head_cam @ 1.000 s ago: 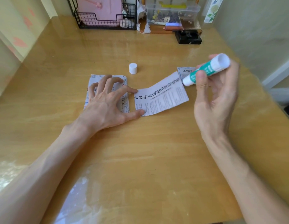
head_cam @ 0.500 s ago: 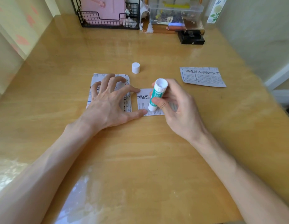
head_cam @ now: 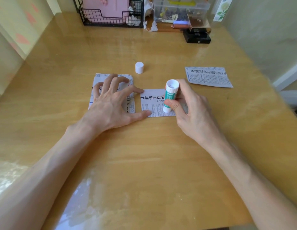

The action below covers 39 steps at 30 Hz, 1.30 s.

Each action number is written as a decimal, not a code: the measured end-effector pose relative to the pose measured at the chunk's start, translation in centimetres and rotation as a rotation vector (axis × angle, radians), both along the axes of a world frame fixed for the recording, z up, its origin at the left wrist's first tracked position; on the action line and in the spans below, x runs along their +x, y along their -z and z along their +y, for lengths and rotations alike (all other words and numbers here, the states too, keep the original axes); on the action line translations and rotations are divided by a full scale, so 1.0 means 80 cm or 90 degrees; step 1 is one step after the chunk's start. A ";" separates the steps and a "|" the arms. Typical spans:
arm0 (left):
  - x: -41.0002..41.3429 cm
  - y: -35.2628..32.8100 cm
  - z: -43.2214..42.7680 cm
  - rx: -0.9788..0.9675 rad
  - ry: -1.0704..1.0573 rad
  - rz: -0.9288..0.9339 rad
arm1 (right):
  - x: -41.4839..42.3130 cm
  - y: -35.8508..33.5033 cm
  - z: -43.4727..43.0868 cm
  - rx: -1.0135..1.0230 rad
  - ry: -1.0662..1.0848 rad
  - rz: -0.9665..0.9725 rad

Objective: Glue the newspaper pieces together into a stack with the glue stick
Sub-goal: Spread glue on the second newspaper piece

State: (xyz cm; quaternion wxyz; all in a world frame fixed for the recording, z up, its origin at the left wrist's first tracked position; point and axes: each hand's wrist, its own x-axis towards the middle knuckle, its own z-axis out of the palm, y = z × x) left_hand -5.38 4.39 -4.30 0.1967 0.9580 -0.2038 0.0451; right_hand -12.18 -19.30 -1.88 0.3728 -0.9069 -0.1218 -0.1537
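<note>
My right hand [head_cam: 190, 107] grips a green-and-white glue stick [head_cam: 170, 95], its lower tip down on a newspaper piece [head_cam: 152, 102] lying flat at the table's middle. My left hand [head_cam: 111, 103] is spread out: its index finger and thumb press the left edge of that piece, and the other fingers rest on a stack of newspaper pieces [head_cam: 130, 107] just to the left. Another loose newspaper piece [head_cam: 208, 77] lies to the right. The glue stick's white cap [head_cam: 139, 67] stands upright behind the stack.
The wooden table [head_cam: 144, 163] has a black wire basket [head_cam: 111, 20] with a pink item, a clear plastic box [head_cam: 179, 10] and a small black box [head_cam: 196, 37] along its far edge. A wall runs along the right.
My right hand came down from the right with the glue stick and set its tip on the middle newspaper piece, which now lies flat. The left hand has stayed put.
</note>
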 end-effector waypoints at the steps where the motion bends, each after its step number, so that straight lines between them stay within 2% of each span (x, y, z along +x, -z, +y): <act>1: 0.000 0.000 0.000 -0.001 0.000 0.000 | 0.000 -0.001 -0.003 -0.002 0.007 0.002; 10: 0.000 -0.001 0.000 0.000 -0.001 0.014 | -0.003 -0.004 -0.029 -0.030 0.087 0.012; 21: 0.000 0.000 0.000 -0.004 0.000 0.008 | -0.010 -0.004 -0.049 -0.083 0.155 -0.036; 23: 0.000 -0.001 0.000 -0.006 0.001 0.006 | -0.010 -0.008 -0.056 -0.065 0.195 -0.065; 25: 0.000 -0.001 0.000 -0.005 0.001 0.010 | -0.009 -0.011 -0.060 0.020 0.223 -0.087; 28: 0.000 -0.002 0.000 0.000 0.002 0.013 | -0.005 -0.009 -0.047 0.226 0.118 -0.057; 30: -0.001 -0.001 0.000 0.001 0.002 0.012 | -0.002 -0.004 -0.028 0.277 0.025 -0.022; 33: 0.000 -0.001 0.000 0.001 -0.001 0.010 | -0.002 -0.001 -0.004 0.262 -0.050 0.029; 39: -0.001 -0.002 -0.001 0.004 -0.003 0.011 | -0.003 0.001 0.001 0.117 -0.067 0.053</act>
